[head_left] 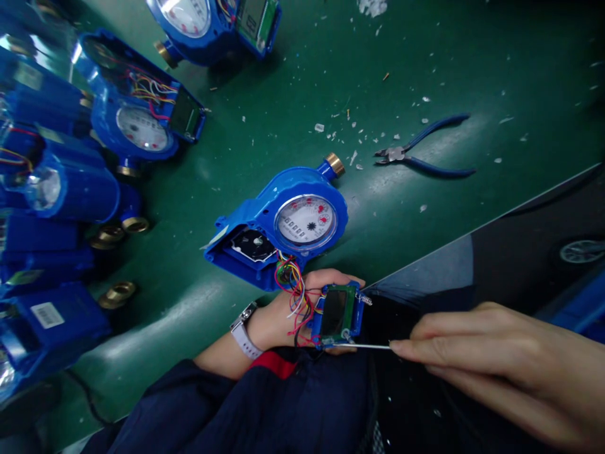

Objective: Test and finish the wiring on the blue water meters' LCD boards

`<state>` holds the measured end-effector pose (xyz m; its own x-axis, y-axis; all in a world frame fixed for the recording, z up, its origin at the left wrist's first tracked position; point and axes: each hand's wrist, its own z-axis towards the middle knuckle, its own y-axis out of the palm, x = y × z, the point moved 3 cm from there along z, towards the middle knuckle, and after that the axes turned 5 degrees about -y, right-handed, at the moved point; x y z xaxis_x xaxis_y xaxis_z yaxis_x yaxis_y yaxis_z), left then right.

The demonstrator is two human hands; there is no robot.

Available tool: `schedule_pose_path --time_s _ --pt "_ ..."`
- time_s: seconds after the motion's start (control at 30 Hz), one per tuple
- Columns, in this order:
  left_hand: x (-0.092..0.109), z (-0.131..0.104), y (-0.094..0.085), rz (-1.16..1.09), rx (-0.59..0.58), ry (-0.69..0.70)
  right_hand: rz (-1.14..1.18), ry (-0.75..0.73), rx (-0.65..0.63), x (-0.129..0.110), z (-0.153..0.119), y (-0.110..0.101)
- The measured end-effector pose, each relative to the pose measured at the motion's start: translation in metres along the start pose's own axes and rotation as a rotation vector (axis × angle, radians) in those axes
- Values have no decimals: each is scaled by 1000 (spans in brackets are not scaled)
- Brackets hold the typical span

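Observation:
My left hand [278, 318], with a watch [244, 331] at its wrist, is closed around a small display module [336, 312] in a blue frame. A coil spring [366, 301] sticks out at the module's right side. Coloured wires [297, 290] run from the module to an opened blue water meter [307, 189], which lies on the bench with its dial up. My right hand [501, 359] pinches a thin metal rod-like tool [371, 345]; its rear part is hidden in the hand. The tool's tip meets the lower edge of the module.
Blue-handled cutting pliers [397, 154] lie on the green bench [472, 69], amid scattered pale scraps [319, 127]. Another opened meter [142, 126] with wires and one more meter [189, 25] lie farther back. Several blue meters [70, 176] crowd the left side. The bench edge [543, 192] runs diagonally at right.

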<state>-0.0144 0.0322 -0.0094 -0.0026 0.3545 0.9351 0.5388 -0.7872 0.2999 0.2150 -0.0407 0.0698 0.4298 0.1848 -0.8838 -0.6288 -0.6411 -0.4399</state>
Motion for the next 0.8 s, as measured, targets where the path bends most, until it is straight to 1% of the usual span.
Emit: schedule_pose_path --time_s 0.07,0.17,0.27,0.33,0.4,0.5,0.6,0.67,0.7,0.8 --pt "3 3 0 1 -14 -8 111 23 -82 -1 8 -5" --pt "4 5 1 10 -29 -72 167 48 -112 -3 15 -12" --pt "5 5 3 -41 -22 -93 158 58 -127 -5 19 -16" --pt "6 5 2 -52 22 -61 98 45 -122 -7 17 -13" --pt "7 4 2 16 34 -38 -38 8 -76 -10 11 -6" --pt "8 3 3 173 12 -47 -340 -60 48 -14 -3 11" --pt "5 1 2 202 61 -40 -574 -113 172 -19 -15 30" --pt "0 0 3 123 92 -17 -628 -118 212 -22 -18 38" --pt "-4 -1 3 72 99 -4 -623 -104 210 -22 -18 40" --pt "-12 -2 6 -20 127 35 -529 -41 179 -22 -13 39"
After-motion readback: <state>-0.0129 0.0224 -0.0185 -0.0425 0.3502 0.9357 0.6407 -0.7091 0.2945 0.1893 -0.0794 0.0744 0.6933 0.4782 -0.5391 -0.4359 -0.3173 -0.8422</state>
